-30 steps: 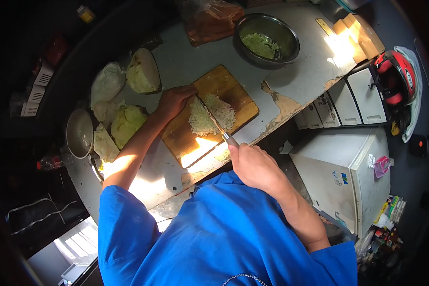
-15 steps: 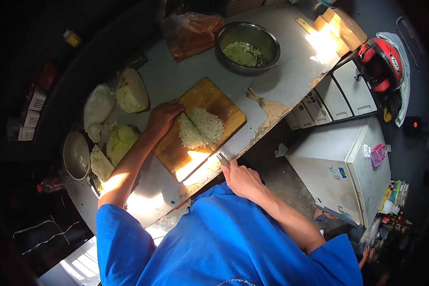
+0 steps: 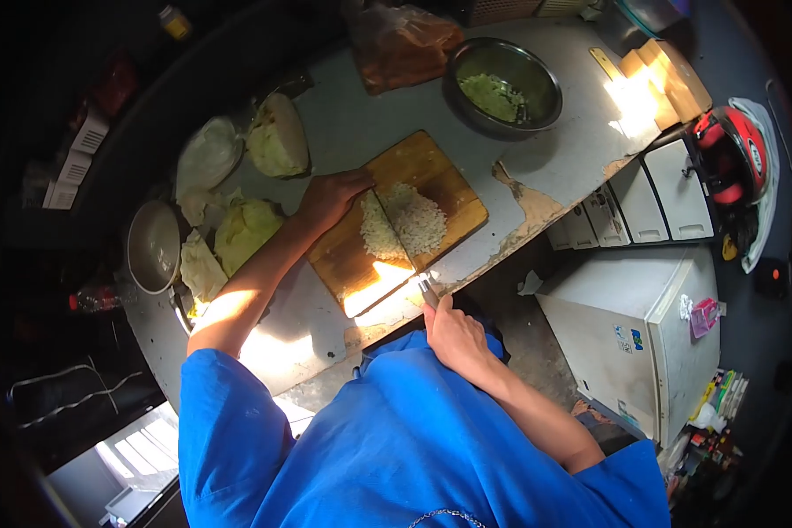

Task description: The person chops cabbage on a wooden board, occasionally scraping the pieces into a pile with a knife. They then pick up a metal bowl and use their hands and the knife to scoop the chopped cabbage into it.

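My right hand (image 3: 458,336) is closed around the handle of a kitchen knife (image 3: 398,227). The blade lies across a pile of finely chopped cabbage (image 3: 421,220) on a wooden cutting board (image 3: 453,180). At the far end of the blade, my left hand (image 3: 336,195) has its fingers pressed together on the tip; the finger undersides are hidden. Beyond my left forearm sit a cut cabbage half (image 3: 277,136) and another cabbage piece (image 3: 246,233) with loose leaves (image 3: 201,268). A metal bowl (image 3: 546,106) holding chopped cabbage stands past the board.
An orange-brown plastic bag (image 3: 405,48) lies at the table's back. A pale bowl (image 3: 152,248) rests at the left end. Cardboard boxes (image 3: 678,79) occupy the right end, near a red helmet (image 3: 748,145). White drawers (image 3: 669,189) and a small fridge (image 3: 598,304) stand beyond the chipped table edge.
The view has shifted, so the table's things appear farther right. The knife now cuts through the middle of the pile, parting it in two. Both hands keep their places on the knife.
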{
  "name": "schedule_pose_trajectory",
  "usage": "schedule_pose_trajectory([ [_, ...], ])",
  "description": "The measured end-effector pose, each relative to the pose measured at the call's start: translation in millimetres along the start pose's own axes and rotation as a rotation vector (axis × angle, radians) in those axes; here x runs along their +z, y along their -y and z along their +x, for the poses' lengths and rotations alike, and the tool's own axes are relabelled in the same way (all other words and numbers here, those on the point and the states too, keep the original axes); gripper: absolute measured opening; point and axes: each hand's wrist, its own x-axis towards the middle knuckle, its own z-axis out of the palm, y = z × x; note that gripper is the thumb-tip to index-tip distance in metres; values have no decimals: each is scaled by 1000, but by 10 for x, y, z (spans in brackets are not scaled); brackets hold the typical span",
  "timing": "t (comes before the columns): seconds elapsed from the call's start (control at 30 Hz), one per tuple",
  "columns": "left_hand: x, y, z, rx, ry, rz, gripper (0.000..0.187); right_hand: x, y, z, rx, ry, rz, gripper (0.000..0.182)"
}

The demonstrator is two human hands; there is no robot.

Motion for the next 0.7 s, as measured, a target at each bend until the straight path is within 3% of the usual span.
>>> schedule_pose_trajectory([
  [0.13,-52,-39,-26,-3,-16,43,28,59,-93,71,16,25,6,47],
  [0.43,-239,47,182,-11,138,29,26,-836,377,-83,-108,-16,61,56],
  [0.7,-128,101,44,87,14,105,24,3,141,61,-29,-3,29,46],
])
